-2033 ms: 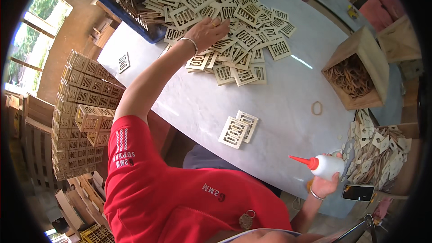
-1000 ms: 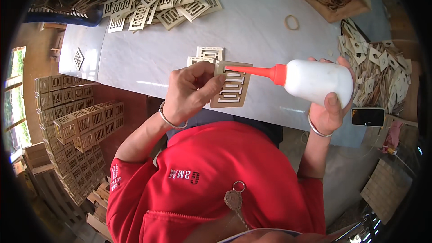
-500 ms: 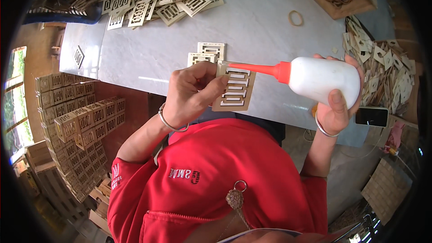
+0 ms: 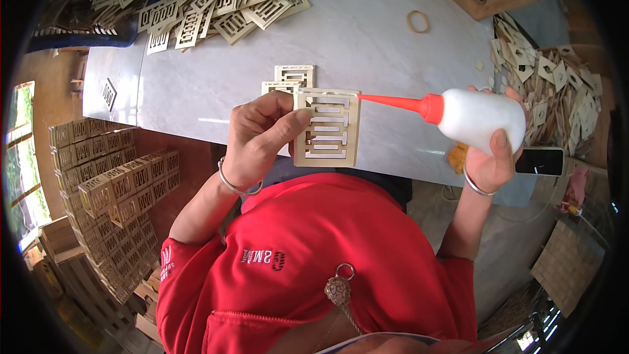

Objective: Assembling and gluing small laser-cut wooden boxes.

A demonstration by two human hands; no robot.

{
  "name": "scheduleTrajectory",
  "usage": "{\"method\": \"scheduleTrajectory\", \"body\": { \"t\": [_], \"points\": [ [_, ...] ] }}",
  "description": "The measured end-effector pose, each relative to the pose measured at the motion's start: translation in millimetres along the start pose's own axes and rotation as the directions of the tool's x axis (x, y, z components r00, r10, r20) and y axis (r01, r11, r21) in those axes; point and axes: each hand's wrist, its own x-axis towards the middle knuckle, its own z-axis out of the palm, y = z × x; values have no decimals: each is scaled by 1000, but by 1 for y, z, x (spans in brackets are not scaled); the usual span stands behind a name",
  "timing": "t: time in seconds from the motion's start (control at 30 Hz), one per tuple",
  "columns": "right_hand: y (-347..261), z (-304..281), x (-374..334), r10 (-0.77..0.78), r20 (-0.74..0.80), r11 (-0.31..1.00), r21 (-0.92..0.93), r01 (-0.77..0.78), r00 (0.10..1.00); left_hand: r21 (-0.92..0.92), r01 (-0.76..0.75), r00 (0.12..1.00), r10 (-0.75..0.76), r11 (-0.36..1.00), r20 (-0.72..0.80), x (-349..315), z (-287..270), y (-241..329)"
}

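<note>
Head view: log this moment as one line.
left hand: holding slotted panel; right hand: holding white bottle; red nozzle: tip at panel's upper right corner; rubber band: on table

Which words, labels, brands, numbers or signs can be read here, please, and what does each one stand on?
Red shirt, chest: white and dark lettering, which I leave unquoted.
Left sleeve: pale lettering, too small and slanted to read.
White squeeze bottle: none visible.
Slotted wooden panel in the left hand: none visible.
Smartphone: dark screen, none visible.
</note>
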Motion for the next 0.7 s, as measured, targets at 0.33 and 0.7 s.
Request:
{"method": "scheduleTrajectory", "body": {
  "t": [0.33, 0.7],
  "points": [
    [15, -3, 1, 152, -33, 968, 208, -142, 988, -250, 86, 993, -61, 964, 105, 3, -3, -4],
    [14, -3, -6, 146, 10, 960, 238, -144, 989, -331, 100, 995, -94, 938, 33, 7, -1, -4]
  ]
}}
